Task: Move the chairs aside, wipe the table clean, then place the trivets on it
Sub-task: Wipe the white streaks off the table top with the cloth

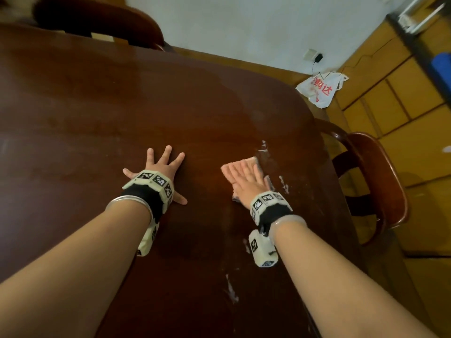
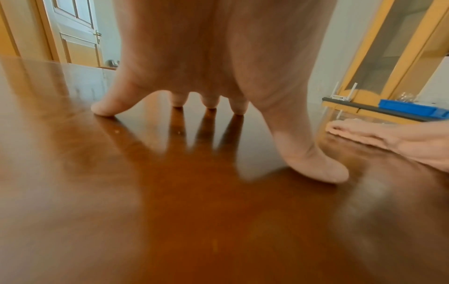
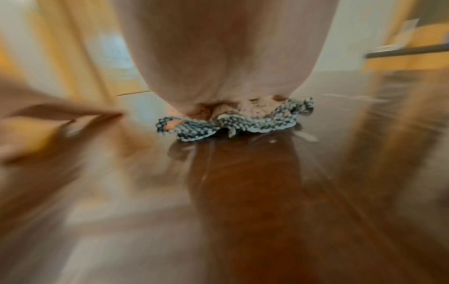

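A: Currently, where is the pink folded cloth with the black-and-white speckled edging (image 1: 246, 164)?

B: It lies flat on the dark reddish-brown polished wooden bench (image 1: 97, 106), toward the bench's right side. Its long axis runs from the near-left to the far-right, pointing toward the right-hand edge of the bench. The speckled edging shows at the wrist end, wrinkled, in the right wrist view (image 3: 233, 123).

A: State of the right hand (image 1: 249, 181)?

B: Flat on top of the cloth, fingers straight and close together, pressing it onto the bench. The fingers point away from the person and slightly left. Nothing is gripped. The right wrist view is heavily blurred apart from the palm and cloth.

A: State of the left hand (image 1: 161, 172)?

B: Spread wide, holding nothing. In the left wrist view the fingertips (image 2: 107, 109) and thumb touch the bench surface while the palm stands arched above it. It sits well left of the cloth, not touching it.

A: Surface condition?

B: White smears (image 1: 284, 184) lie just right of the cloth, and another streak (image 1: 230, 289) lies nearer the person.

A: Chairs?

B: One dark wooden chair with a curved back (image 1: 97, 18) stands at the far edge of the bench. A second, matching chair (image 1: 375, 181) stands at the right edge, beside the bench. A white plastic bag with red print (image 1: 319, 89) lies on the yellow tiled floor (image 1: 395, 93) beyond.
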A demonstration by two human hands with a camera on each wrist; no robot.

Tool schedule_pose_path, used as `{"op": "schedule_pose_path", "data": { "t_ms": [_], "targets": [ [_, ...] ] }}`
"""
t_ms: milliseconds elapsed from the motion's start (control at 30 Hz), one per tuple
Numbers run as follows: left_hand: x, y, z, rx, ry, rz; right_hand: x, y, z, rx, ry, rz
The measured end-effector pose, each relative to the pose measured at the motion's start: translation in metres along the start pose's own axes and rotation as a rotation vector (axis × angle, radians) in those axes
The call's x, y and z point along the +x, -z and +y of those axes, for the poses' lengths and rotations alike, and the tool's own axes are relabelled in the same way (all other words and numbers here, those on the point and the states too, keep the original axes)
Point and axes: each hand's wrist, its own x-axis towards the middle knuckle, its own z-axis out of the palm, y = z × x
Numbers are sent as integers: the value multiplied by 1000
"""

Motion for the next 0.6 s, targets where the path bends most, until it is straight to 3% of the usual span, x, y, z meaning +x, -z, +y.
{"op": "schedule_pose_path", "data": {
  "t_ms": [100, 200, 333, 433, 500, 600],
  "targets": [
    [-17, -16, 2, -10, -3, -29, 0, 0, -28, 128, -184, 38],
    [-23, -25, 3, -27, -2, -26, -15, -14, -59, 57, -35, 6],
    [-36, -36, 3, -33, -6, -37, -50, -33, -27, -67, 85, -2],
    [-50, -51, 3, -11, -18, -41, -53, -25, -2, 25, -68, 33],
    [-57, -61, 3, -13, -14, -46, -42, -20, -14, 108, -200, 46],
    [-59, -67, 3, -15, -6, -21, -39, -25, -55, 110, -155, 18]
  ]
}}
